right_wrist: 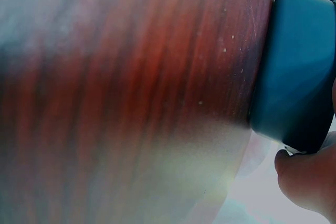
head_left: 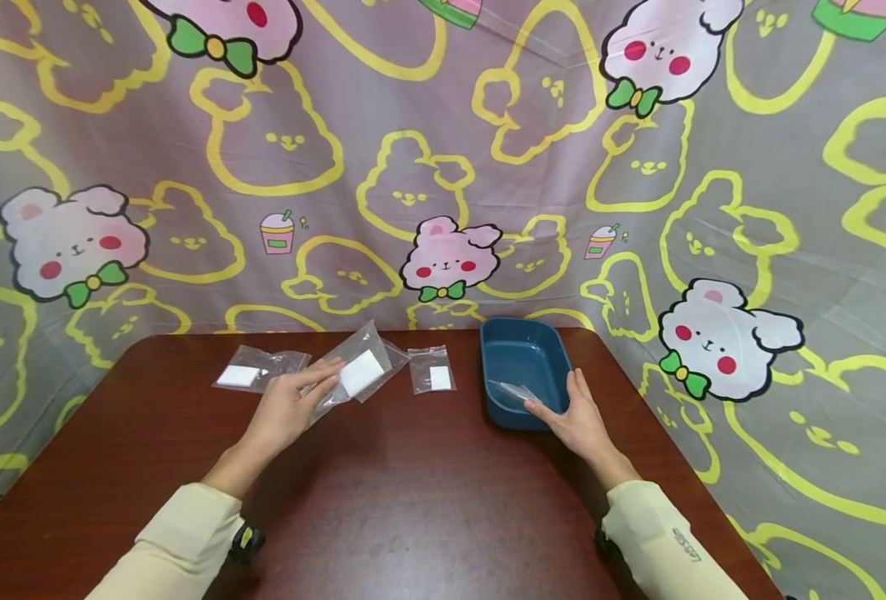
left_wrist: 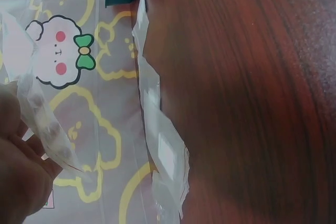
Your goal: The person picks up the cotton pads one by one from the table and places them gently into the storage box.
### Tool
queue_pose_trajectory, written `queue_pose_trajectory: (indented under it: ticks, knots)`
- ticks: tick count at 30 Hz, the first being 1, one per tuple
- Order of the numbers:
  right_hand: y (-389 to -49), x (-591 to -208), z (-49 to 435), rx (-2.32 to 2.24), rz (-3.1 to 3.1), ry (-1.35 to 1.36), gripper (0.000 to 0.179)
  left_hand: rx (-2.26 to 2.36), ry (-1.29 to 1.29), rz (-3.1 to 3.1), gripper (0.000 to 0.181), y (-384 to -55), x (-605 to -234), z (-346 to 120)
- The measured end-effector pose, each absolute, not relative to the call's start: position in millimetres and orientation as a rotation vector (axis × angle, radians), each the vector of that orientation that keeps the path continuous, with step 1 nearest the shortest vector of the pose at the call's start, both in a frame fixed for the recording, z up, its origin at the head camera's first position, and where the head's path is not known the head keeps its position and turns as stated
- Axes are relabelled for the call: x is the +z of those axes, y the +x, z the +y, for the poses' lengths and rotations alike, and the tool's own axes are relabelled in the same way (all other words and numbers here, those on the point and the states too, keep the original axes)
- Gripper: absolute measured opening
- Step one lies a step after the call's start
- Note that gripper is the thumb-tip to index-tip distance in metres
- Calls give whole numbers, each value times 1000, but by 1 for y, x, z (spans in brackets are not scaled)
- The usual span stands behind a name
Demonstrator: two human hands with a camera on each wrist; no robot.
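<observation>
My left hand pinches a clear zip bag with a white rectangle on it, raised above the table; the left wrist view shows the bag beside the fingers. At the blue tray, my right hand pinches another clear plastic bag, which extends over the tray from the thumb. The fingers reach along the tray's right side. In the right wrist view the thumb is close to the tray wall, and most of that bag is hidden.
A clear zip bag with a white rectangle lies at the table's back left. A smaller one lies left of the tray. The brown table meets a patterned curtain at the back.
</observation>
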State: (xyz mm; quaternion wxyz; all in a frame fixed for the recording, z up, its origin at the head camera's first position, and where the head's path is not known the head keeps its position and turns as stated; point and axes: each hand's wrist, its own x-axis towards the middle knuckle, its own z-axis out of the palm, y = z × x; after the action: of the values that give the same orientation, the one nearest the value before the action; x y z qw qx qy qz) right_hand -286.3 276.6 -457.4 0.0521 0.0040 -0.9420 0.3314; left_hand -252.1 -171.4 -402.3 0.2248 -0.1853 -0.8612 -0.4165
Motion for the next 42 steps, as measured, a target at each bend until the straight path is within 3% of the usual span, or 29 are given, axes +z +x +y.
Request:
queue_pose_trajectory:
  ticks: [42]
  knots:
    - [-289,-460,277,995,-2847,17,120,-1334,-541,-2334,25,-271,-421,-128]
